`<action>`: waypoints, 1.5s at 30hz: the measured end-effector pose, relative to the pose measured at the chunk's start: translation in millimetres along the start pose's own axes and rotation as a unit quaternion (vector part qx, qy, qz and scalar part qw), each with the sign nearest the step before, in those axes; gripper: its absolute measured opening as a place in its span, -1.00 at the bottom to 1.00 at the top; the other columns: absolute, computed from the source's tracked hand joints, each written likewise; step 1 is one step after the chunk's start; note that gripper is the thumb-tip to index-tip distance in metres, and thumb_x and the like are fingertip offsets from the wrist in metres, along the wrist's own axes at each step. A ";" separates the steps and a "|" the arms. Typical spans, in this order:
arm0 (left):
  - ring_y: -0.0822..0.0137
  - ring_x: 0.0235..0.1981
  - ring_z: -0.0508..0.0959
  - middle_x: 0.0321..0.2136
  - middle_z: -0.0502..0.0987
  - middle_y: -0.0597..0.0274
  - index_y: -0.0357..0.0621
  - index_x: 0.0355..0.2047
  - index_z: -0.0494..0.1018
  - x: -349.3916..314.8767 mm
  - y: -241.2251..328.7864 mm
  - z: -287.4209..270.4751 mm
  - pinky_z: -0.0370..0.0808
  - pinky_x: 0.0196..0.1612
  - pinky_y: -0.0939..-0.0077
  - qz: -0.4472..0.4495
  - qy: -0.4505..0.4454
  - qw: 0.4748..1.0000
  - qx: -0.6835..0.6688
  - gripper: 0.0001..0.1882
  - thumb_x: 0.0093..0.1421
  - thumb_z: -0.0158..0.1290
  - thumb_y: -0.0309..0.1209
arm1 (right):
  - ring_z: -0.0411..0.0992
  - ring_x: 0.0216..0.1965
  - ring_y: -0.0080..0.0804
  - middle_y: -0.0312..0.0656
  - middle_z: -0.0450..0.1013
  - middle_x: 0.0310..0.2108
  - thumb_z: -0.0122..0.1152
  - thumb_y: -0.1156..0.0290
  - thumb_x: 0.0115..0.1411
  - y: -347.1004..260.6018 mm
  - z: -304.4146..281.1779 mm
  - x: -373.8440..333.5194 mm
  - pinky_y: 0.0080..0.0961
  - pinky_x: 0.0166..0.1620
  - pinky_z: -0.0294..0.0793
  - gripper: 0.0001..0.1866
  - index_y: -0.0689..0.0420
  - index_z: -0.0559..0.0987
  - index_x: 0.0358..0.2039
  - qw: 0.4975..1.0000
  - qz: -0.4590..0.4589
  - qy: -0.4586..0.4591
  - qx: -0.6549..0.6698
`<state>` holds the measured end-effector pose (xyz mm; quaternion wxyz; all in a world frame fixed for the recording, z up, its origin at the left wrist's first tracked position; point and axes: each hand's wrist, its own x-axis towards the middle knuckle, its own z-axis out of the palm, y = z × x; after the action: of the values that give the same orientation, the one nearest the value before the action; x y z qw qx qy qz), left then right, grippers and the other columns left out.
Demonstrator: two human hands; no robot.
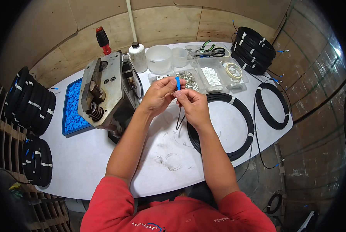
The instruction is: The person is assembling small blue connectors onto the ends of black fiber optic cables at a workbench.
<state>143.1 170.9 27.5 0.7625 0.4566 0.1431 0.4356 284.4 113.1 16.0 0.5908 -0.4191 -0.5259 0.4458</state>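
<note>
A small blue connector [178, 82] is pinched between both hands over the middle of the table. The thumb and fingers of my left hand [160, 95] are closed round its upper part. My right hand [195, 109] grips its lower end, where a thin black cable [179, 114] comes out below the fingers and bends in a short loop. Just right of the loop lies a large coil of black cable [250, 123], bound with white bands and partly covered by my right forearm. The connector's lower tip is hidden by my fingers.
A metal press [112, 83] stands left, beside a blue tray [66, 130] of blue connector parts. Bottles and tubs [158, 58], small-parts boxes [211, 77], and scissors [211, 53] sit behind. Cable coils are stacked left [30, 102] and right [253, 52]; a smaller coil [272, 106] overlaps the right edge.
</note>
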 end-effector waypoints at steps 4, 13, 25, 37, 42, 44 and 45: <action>0.41 -0.34 0.49 -0.32 0.53 0.23 -0.29 -0.15 0.49 -1.7 -0.8 -0.6 0.48 -0.31 0.45 -0.024 -0.008 1.000 -0.010 -0.66 0.29 0.04 -0.22 | 0.33 -0.50 -0.70 -0.37 0.46 -0.55 0.20 0.35 0.25 -1.1 5.4 -2.0 -0.70 -0.39 0.33 -0.79 0.25 0.62 -0.39 0.999 -0.047 0.015 -0.010; 0.34 -0.22 0.55 -0.26 0.55 0.17 -0.28 -0.17 0.48 1.3 -8.2 -3.6 0.49 -0.12 0.41 -0.026 -0.036 0.999 0.000 -0.65 0.30 0.02 -0.19 | 0.32 -0.50 -0.69 -0.37 0.44 -0.55 0.20 0.33 0.26 -2.1 5.7 -3.7 -0.70 -0.38 0.33 -0.76 0.26 0.60 -0.42 0.998 -0.048 0.045 -0.008; 0.38 -0.23 0.52 -0.29 0.54 0.23 -0.18 -0.16 0.44 -0.3 -0.1 2.4 0.47 -0.23 0.44 0.013 -0.005 0.998 -0.062 -0.73 0.33 -0.03 -0.22 | 0.35 -0.48 -0.70 -0.36 0.47 -0.54 0.23 0.35 0.23 -11.0 1.0 -3.2 -0.73 -0.36 0.33 -0.80 0.25 0.62 -0.35 1.000 -0.017 -0.005 0.025; 0.44 -0.26 0.53 -0.33 0.54 0.29 -0.16 -0.13 0.46 -0.6 6.7 -0.5 0.46 -0.17 0.49 0.045 0.045 0.997 -0.036 -0.73 0.31 0.00 -0.24 | 0.37 -0.44 -0.74 -0.38 0.49 -0.48 0.29 0.47 0.17 -1.4 0.5 -2.6 -0.74 -0.33 0.37 -0.89 0.24 0.58 -0.38 0.999 -0.018 -0.046 -0.001; 0.42 -0.26 0.52 -0.33 0.54 0.27 -0.18 -0.14 0.46 -1.3 11.0 2.9 0.46 -0.17 0.48 0.054 0.061 0.996 -0.043 -0.73 0.33 -0.02 -0.24 | 0.38 -0.45 -0.72 -0.38 0.48 -0.51 0.29 0.46 0.17 -4.7 0.9 -2.6 -0.72 -0.34 0.38 -0.88 0.23 0.56 -0.41 0.999 -0.008 -0.052 -0.005; 0.41 -0.26 0.52 -0.33 0.54 0.27 -0.18 -0.14 0.45 -1.5 11.4 1.5 0.46 -0.17 0.48 0.051 0.058 0.996 -0.054 -0.73 0.33 -0.03 -0.25 | 0.40 -0.45 -0.70 -0.37 0.47 -0.53 0.29 0.45 0.17 -5.2 2.0 -2.7 -0.71 -0.35 0.39 -0.87 0.23 0.55 -0.42 0.998 -0.005 -0.058 -0.010; 0.40 -0.25 0.52 -0.33 0.54 0.27 -0.18 -0.14 0.45 -1.4 11.2 0.3 0.46 -0.16 0.47 0.051 0.053 0.996 -0.056 -0.73 0.33 -0.03 -0.25 | 0.41 -0.47 -0.68 -0.36 0.47 -0.54 0.29 0.45 0.17 -5.5 3.1 -2.8 -0.70 -0.37 0.41 -0.87 0.23 0.55 -0.42 0.998 0.004 -0.059 0.005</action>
<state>136.6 171.9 36.6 0.7550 0.3958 0.1350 0.5051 281.6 109.1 20.9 0.5586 -0.3913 -0.5560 0.4751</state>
